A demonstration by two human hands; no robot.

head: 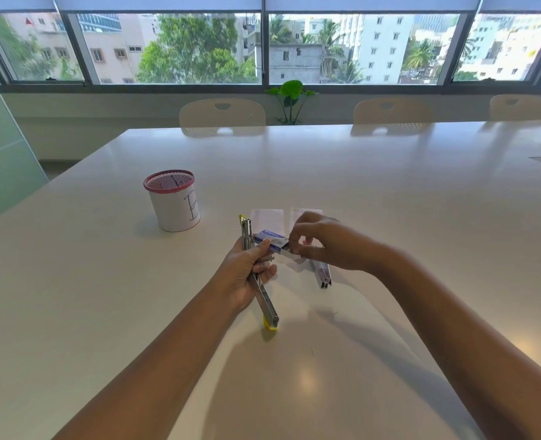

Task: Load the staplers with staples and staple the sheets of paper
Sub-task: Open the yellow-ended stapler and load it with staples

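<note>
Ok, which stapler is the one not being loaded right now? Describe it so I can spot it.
Start at the white table and find the right hand near its middle. Just under that hand, lying flat on the table, is the second stapler. Unlike the yellow-tipped stapler held open in the left hand, it has pinkish trim and nobody holds it.

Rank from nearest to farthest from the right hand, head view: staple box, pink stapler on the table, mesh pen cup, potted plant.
1. Staple box: at the fingers of the right hand, to its left.
2. Pink stapler: on the table just below that hand.
3. Mesh pen cup: far left on the table.
4. Potted plant: beyond the table, by the window.
</note>
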